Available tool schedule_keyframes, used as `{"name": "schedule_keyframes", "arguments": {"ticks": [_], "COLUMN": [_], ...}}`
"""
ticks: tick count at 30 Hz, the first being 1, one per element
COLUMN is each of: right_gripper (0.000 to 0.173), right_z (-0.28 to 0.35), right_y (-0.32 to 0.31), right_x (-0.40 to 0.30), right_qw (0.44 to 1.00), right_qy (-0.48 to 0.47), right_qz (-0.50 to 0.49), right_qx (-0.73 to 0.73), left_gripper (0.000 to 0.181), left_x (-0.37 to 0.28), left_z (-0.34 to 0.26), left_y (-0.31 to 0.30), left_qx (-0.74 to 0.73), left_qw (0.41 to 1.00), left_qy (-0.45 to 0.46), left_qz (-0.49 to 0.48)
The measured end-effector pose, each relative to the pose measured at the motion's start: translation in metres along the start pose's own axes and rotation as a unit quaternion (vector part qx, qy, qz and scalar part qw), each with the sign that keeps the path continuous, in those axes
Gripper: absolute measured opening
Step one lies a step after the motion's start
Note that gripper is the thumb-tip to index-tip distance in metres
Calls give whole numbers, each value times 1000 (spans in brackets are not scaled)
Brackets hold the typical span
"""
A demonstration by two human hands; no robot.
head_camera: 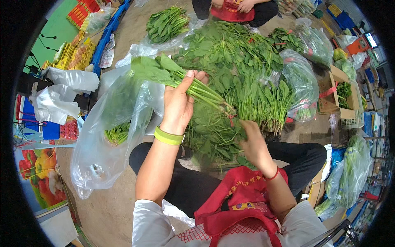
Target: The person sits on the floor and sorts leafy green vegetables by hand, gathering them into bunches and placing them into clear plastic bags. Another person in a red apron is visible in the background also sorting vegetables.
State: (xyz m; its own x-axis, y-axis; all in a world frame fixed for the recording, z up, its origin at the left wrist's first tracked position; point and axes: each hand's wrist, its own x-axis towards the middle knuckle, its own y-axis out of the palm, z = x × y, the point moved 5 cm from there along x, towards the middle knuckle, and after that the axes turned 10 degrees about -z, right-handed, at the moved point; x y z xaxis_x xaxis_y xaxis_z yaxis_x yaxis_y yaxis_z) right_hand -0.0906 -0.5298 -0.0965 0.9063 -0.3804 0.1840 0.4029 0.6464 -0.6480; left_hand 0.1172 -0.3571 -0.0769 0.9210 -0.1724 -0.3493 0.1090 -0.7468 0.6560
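My left hand (182, 95), with a yellow-green band on its wrist, is shut on a small bunch of spinach-like greens (203, 92). Its leaves point left and its root ends point right. Blurred by motion, my right hand (254, 142) is beside the loose greens (213, 132) between my legs; whether its fingers hold anything cannot be made out. A red tie (231, 119) shows near the root ends. Past my hands spreads a large heap of leafy greens (216, 46), and upright bunches (277, 102) stand to its right.
On the left lies a clear plastic bag (101, 160) with greens inside. Filled bags (301, 83) and a cardboard box (336, 95) are at the right. A person (234, 9) sits across the heap. Egg trays (74, 54) stand at the far left.
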Motion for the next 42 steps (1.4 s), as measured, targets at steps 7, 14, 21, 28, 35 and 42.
{"name": "schedule_keyframes", "arguments": {"ticks": [7,14,21,28,35,42], "right_gripper": [51,27,15,18,20,21], "right_z": [80,79,84,45,-6,-37], "right_y": [-24,5,-6,2,-37,-69], "right_x": [42,82,84,75,83,66], "right_qw": [972,972,950,843,819,902], "right_qy": [-206,-159,-197,116,103,101], "right_qz": [-108,-160,-244,-314,-333,-323], "right_qx": [-19,65,2,422,456,267], "left_gripper": [26,43,53,47,63,82], "left_x": [-4,-8,-22,-22,-16,-29], "left_z": [9,14,17,20,11,-16], "left_y": [2,13,16,25,21,21], "left_qx": [22,-17,29,-12,-32,-110], "left_qw": [1000,985,987,993,985,964], "left_qy": [-15,-127,-51,-40,-42,-61], "left_qz": [4,113,148,108,166,235]}}
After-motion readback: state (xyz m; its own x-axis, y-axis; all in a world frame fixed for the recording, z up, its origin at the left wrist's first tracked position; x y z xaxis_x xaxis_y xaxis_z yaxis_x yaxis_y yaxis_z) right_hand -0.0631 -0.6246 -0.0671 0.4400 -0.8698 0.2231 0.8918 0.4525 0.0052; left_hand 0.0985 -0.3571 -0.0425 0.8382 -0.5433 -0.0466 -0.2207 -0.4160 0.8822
